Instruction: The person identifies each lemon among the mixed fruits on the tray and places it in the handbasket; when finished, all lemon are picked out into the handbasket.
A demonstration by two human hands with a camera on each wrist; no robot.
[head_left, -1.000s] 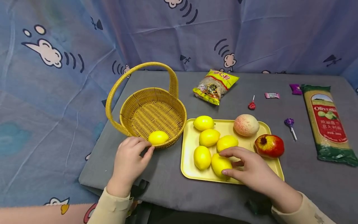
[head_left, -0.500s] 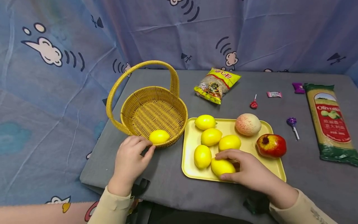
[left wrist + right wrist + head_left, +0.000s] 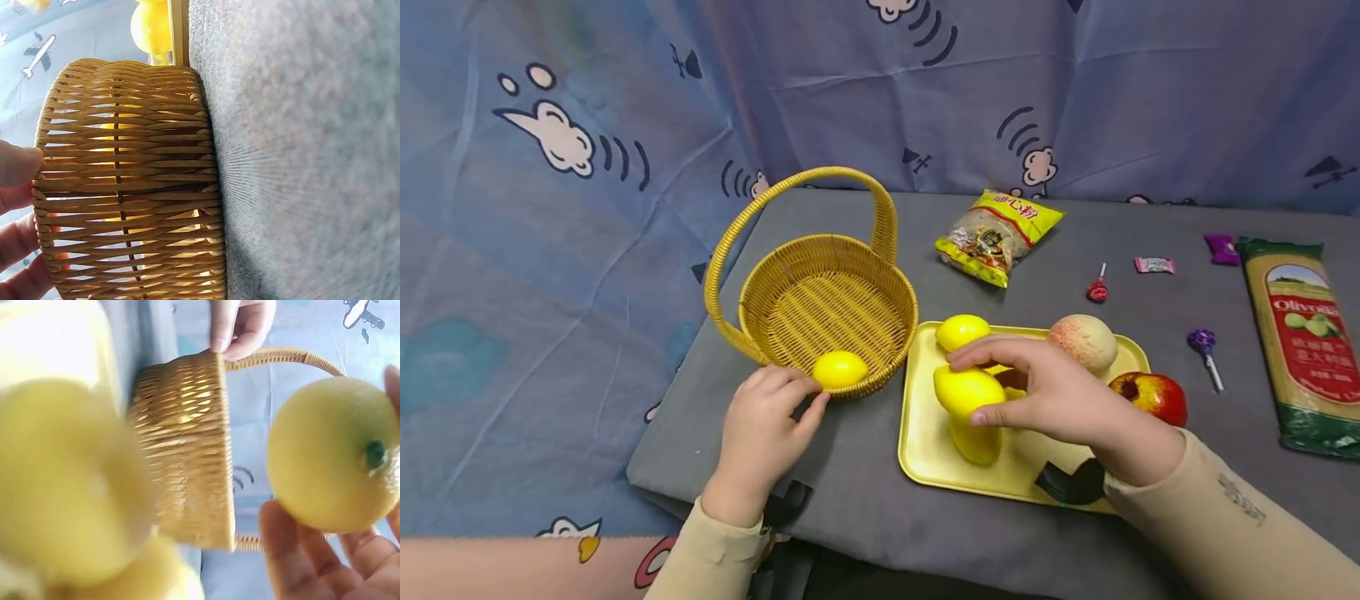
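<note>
My left hand (image 3: 767,437) pinches the near rim of a yellow wicker basket (image 3: 831,304), its thumb outside and fingers over the rim in the left wrist view. One lemon (image 3: 840,368) lies in the basket by that hand. My right hand (image 3: 1056,387) holds another lemon (image 3: 967,393) between thumb and fingers, raised above the yellow tray (image 3: 917,446). The held lemon's green stem end (image 3: 375,454) shows in the right wrist view. On the tray, a lemon (image 3: 976,446) lies below the held one, and another (image 3: 962,332) lies behind. My right hand partly hides the tray's other lemons.
A peach (image 3: 1084,342) and a pomegranate (image 3: 1161,398) sit at the tray's right side. Behind are a yellow snack bag (image 3: 996,237), a red lollipop (image 3: 1097,290) and wrapped candies (image 3: 1154,265). At right lie a purple lollipop (image 3: 1202,342) and a pasta packet (image 3: 1311,342).
My right hand has gripped the lemon at the tray's front, lifted it and moved it up and leftward. My left hand stays on the basket rim. The head view has shifted slightly.
</note>
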